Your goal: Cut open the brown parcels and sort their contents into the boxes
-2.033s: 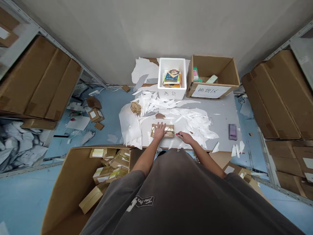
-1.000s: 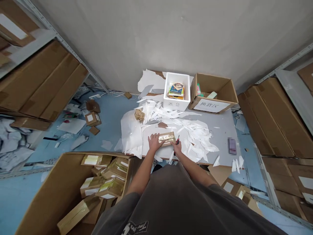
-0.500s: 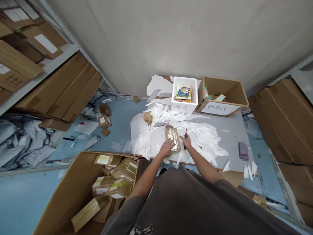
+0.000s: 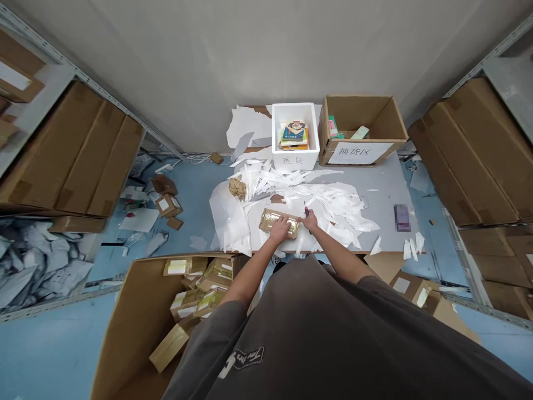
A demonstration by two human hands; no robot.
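Note:
A small brown cardboard box (image 4: 270, 218) wrapped in shiny clear tape lies crosswise on the table in front of me. My left hand (image 4: 280, 228) rests on top of it, fingers spread over the tape. At the box's right end is my right hand (image 4: 308, 221), closed around a red-and-black utility knife (image 4: 307, 211) whose thin tip points away from me. Whether the right fingers also touch the box, I cannot tell. White paper scraps (image 4: 333, 203) lie all around, and a crumpled brown paper ball (image 4: 237, 188) sits to the left.
Behind the scraps stand a white foam box (image 4: 295, 161) holding books and an open carton (image 4: 362, 153) with a paper sign. A large carton (image 4: 120, 311) full of small parcels is at my lower left. Shelves with boxes flank both sides; a blurred purple item (image 4: 402, 218) lies right.
The small box has turned from lengthwise to crosswise, its far end swinging left. My left hand stays on it and the knife remains in my right. The camera view has shifted.

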